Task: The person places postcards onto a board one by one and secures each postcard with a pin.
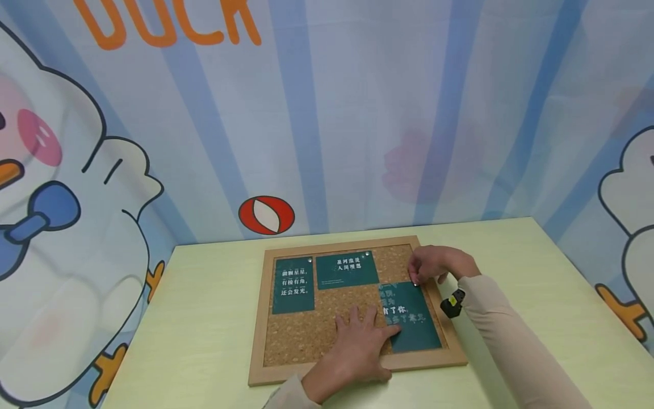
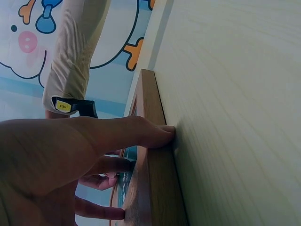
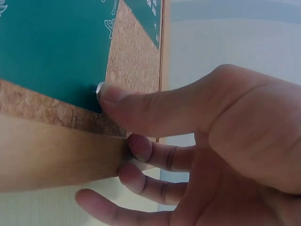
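A cork board [image 1: 306, 335] in a wooden frame [image 1: 258, 318] lies on the table. My left hand [image 1: 357, 346] rests spread on it, one fingertip on the left edge of a dark green card [image 1: 416, 338] with white lettering. In the left wrist view, the thumb [image 2: 157, 135] of that hand lies over the frame's near edge. At the card's upper right corner, my right hand [image 1: 431, 264] pinches a small shiny push pin [image 3: 99, 89]. Its thumb tip [image 3: 115, 94] presses on the pin; the other fingers curl beside the frame in the right wrist view.
Two more green cards hang on the board, a tall one [image 1: 293, 305] at left and a wide one [image 1: 352, 278] at the top middle, each with a pin. A cartoon-printed backdrop [image 1: 357, 113] rises behind the pale table [image 1: 194, 324]. A black device [image 1: 452, 305] sits at my right wrist.
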Demonstrator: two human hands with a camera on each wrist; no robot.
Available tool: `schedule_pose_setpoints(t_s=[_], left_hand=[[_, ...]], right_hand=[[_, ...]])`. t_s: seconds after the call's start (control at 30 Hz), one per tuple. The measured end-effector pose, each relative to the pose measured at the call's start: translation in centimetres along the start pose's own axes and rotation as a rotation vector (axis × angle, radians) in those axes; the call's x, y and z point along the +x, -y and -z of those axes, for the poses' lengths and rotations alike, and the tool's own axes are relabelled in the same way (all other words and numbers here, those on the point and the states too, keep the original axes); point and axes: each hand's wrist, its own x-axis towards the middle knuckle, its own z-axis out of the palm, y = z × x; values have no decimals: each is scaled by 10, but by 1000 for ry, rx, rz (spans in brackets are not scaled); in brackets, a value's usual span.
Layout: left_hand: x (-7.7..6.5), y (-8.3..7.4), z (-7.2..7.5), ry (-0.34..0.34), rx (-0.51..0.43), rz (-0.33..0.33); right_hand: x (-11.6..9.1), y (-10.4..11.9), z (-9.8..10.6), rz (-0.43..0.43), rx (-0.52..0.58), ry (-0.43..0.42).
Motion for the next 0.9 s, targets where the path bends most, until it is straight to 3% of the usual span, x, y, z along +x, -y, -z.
schedule_pose_setpoints(t_s=[0.23,0.5,0.9], left_hand=[[0,0,-1,16,-13,-1],[0,-1,-1,14,-15,0],[0,1,1,5,-22,4]], right_hand=[[-1,7,-3,-59,22,-26],[-2,10,-4,-70,39,-39],[4,6,-8,-10,20,-64]])
